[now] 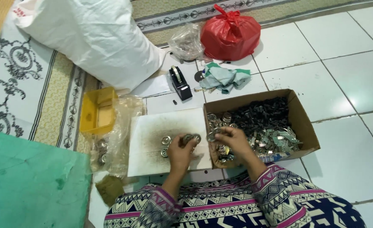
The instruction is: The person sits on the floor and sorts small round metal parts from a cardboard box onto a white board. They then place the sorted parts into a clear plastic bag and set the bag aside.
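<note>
1. Down on the tiled floor, the left hand rests on a white board; its fingers are closed around a small stack of round metal parts, held just above the board's right edge.
2. Close beside it, the right hand sits over the near-left corner of a cardboard box; its fingertips pinch a small metal piece, though the grip is too small to see clearly.
3. Inside the box lie dark parts at the back and shiny metal parts in front.
4. Two loose metal rings lie on the board, just left of the left hand.
5. Further off sit a yellow tray, a black tape dispenser, a red plastic bag and a white sack.
</note>
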